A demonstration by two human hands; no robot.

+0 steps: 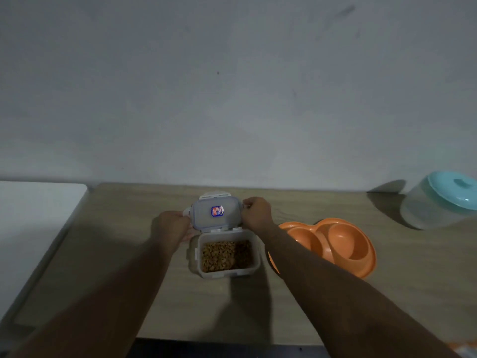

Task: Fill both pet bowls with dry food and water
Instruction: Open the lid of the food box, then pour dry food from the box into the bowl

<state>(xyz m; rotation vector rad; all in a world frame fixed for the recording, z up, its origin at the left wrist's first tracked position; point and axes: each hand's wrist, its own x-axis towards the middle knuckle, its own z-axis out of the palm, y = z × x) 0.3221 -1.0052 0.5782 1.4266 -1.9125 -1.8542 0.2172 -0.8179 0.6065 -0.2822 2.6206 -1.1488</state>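
Note:
A small clear plastic container [196,264] stands open at the middle of the wooden table, holding brown dry food [225,255]. Its lid [216,213], with a blue and red sticker, is held tilted up just behind the container. My left hand [175,224] grips the lid's left side. My right hand [255,211] grips its right side with curled fingers. An orange double pet bowl [343,244] lies to the right of the container, partly hidden by my right forearm; both of its wells look empty.
A translucent round tub with a teal lid [438,200] stands at the back right against the wall. A white surface [33,218] adjoins the wooden table [116,228] on the left. The grey wall runs along the table's back.

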